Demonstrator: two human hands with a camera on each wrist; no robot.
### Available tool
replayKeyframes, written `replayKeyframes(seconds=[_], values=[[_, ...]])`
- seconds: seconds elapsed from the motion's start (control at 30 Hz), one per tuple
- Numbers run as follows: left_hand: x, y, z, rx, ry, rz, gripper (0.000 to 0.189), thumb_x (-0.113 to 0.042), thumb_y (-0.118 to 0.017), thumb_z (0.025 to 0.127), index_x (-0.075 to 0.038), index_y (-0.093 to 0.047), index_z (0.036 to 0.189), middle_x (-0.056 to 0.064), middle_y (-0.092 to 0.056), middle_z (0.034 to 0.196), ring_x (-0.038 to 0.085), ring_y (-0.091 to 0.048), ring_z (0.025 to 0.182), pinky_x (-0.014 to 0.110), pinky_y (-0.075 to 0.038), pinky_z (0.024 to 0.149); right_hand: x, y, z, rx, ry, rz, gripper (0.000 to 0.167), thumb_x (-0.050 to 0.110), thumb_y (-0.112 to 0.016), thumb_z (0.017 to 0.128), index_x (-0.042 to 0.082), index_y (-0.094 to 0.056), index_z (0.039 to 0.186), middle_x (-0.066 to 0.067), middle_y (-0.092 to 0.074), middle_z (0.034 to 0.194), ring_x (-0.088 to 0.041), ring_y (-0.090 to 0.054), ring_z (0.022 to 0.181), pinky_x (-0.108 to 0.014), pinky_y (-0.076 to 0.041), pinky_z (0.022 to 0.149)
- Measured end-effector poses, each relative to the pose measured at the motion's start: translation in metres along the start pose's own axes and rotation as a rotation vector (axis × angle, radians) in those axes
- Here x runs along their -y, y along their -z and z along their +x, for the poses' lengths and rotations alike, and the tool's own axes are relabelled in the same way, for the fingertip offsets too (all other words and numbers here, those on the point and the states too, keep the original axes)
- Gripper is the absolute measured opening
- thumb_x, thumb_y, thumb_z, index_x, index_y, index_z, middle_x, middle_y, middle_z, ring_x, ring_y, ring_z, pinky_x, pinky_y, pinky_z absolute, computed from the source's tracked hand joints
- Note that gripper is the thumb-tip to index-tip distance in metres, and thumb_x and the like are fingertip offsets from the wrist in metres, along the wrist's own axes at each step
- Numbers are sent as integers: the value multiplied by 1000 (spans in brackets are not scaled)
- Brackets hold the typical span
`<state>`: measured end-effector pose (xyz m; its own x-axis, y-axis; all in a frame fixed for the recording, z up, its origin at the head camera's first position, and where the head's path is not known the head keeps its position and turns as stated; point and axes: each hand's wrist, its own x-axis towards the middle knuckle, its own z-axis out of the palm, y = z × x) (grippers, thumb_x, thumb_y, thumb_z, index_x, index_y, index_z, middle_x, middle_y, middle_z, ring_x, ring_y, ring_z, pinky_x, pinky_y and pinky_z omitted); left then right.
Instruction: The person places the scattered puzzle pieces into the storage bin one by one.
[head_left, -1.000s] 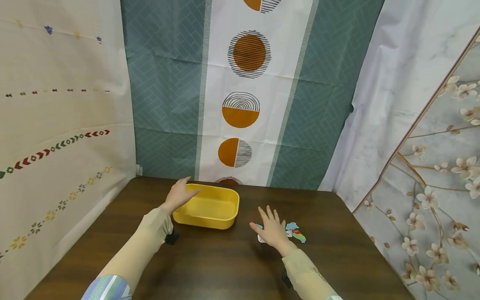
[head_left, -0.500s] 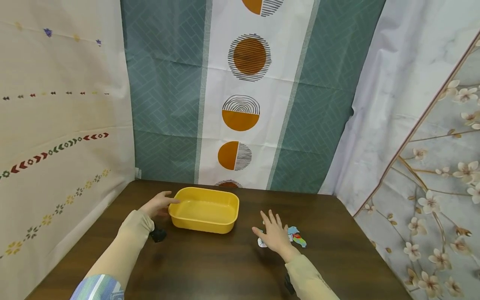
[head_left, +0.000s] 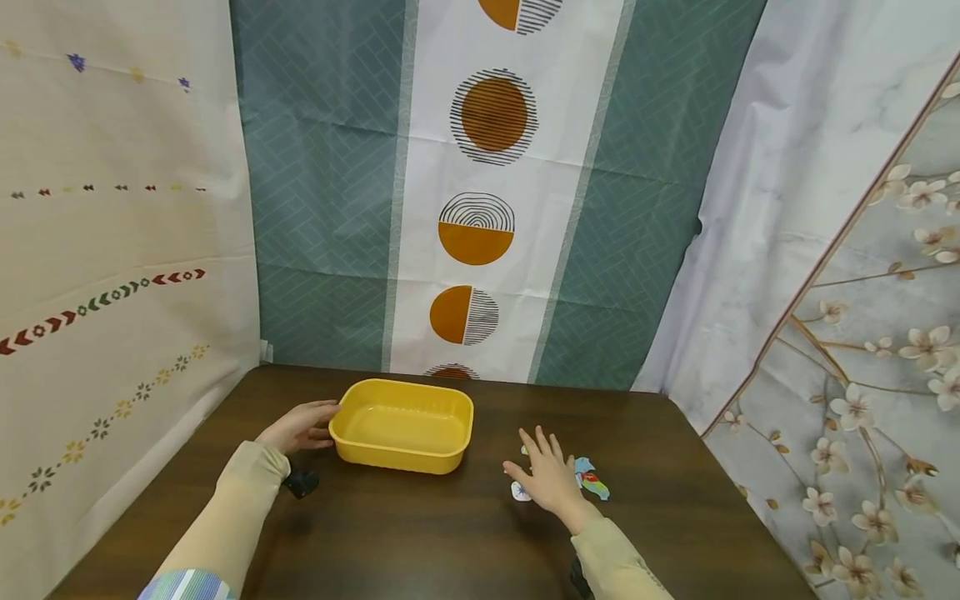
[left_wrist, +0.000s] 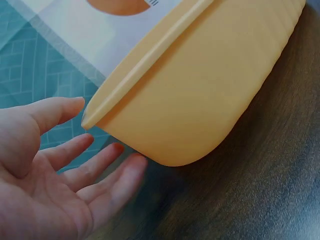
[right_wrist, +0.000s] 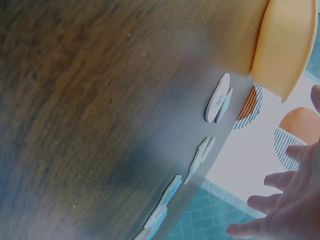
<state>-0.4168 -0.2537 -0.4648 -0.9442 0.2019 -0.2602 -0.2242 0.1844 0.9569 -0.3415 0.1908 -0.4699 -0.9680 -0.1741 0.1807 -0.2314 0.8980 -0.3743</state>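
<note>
A yellow rectangular plastic tub [head_left: 402,460] stands on the dark wooden table, its inside bare. My left hand [head_left: 298,428] is at the tub's left end. In the left wrist view, its relaxed fingers [left_wrist: 85,172] reach right at the tub's end wall, and the thumb tip is beside the rim. My right hand [head_left: 551,475] hovers with spread fingers over several small flat coloured pieces [head_left: 592,483]. One round white piece [head_left: 521,492] lies left of that hand; others are partly hidden under it. In the right wrist view, the pieces [right_wrist: 218,98] lie flat, apart from the fingers.
The dark wooden table [head_left: 420,533] reaches back to a green and white curtain [head_left: 322,208] with orange circles. A cream patterned cloth [head_left: 120,275] hangs at the left, and a floral cloth [head_left: 862,400] at the right.
My left hand has moved from over the tub's back left corner, down and left, to outside its left end. The right hand stays over the flat pieces with little change.
</note>
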Motion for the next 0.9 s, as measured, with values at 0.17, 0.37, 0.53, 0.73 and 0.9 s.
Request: replayKeyframes(seconds=[0.17,0.37,0.53,0.73,0.9], values=[[1,-1,2,-22,-13,-3,69,-25,-47,104,9,-12,153,34,-22,154,27,-63,111,36,-58,91,-2,1,-3,7,-1,9,77,62,-50,93,12,-39,151,-23,-27,158,-51,-23,143,-81,-20,103],[2,-2,2,-3,8,-12,68,-20,-49,103,9,-13,153,34,-24,152,23,-65,101,39,-58,90,-7,2,-3,-20,-5,1,73,56,-54,94,10,-41,149,-24,-29,157,-51,-25,142,-82,-21,102],[2,-5,-2,27,-1,-4,66,-15,-46,102,10,-11,153,36,-22,151,22,-65,99,41,-58,91,-14,7,-2,-10,-9,-2,71,54,-53,95,10,-40,150,-24,-31,156,-51,-28,141,-82,-23,101],[4,-6,-10,64,-20,24,67,-12,-45,102,13,-7,152,39,-23,149,22,-65,101,43,-57,91,-33,23,-3,-53,-7,-12,70,49,-56,96,3,-42,147,-27,-42,148,-52,-40,132,-74,-38,98],[5,-8,-14,78,-33,52,67,-11,-45,102,13,-8,151,40,-26,147,21,-66,101,41,-58,90,-59,45,-3,-75,-67,-59,66,36,-65,93,-6,-46,140,-30,-50,139,-50,-48,124,-62,-48,94]])
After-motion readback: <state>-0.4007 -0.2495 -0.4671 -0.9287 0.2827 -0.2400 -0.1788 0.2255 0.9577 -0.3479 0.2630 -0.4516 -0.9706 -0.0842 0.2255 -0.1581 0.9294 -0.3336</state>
